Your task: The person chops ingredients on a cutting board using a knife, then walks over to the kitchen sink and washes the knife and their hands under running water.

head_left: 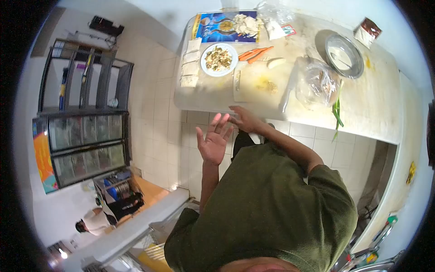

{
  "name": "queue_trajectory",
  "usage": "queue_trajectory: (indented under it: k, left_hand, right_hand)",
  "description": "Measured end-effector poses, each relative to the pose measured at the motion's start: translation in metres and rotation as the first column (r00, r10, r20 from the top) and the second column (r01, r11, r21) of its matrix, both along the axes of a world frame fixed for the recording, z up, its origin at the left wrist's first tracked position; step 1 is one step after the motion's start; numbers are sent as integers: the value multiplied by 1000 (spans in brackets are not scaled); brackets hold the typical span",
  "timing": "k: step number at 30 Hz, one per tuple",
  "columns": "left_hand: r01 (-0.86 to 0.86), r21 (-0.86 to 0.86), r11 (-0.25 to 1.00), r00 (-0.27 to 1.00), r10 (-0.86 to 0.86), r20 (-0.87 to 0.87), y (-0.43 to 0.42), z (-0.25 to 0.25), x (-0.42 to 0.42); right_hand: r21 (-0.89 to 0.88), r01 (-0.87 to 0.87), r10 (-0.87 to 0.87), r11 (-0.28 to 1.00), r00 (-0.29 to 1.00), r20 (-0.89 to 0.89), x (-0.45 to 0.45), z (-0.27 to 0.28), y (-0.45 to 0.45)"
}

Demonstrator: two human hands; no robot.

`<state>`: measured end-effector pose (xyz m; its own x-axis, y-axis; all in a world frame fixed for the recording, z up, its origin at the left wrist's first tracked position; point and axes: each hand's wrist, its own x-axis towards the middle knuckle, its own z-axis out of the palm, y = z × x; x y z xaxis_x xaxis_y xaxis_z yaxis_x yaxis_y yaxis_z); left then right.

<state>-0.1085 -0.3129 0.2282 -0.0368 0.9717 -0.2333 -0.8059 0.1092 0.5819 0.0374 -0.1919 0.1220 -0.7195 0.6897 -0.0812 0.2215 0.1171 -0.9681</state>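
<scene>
Left hand point(213, 144) was spread palm-up, empty; right hand point(245, 119) was loosely open beside its fingertips, holding nothing visible, contact unclear. Plate point(234, 60) of chopped filling point(218, 59) sat beyond them on the worktable point(213, 96): probably light, loose load easily spilled, best gripped level by opposite rims. Soft-looking dough squares point(190, 69) and carrots point(257, 54) flanked it, crowding side access.

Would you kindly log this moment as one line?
left hand: open, empty, palm showing | right hand: close beside left, contact unclear | table: plate with chopped food, carrot pieces, metal bowl
</scene>
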Motion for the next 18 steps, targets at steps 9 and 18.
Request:
queue_trajectory:
  k: [9, 18]
  left_hand:
    - [137, 281, 950, 866, 23, -500, 9, 35, 49]
    - [280, 367, 887, 924, -145, -355, 33, 121, 73]
  right_hand:
    - [-119, -324, 271, 939, 906, -325, 19, 109, -32]
    - [189, -266, 322, 945, 861, -394, 53, 198, -16]
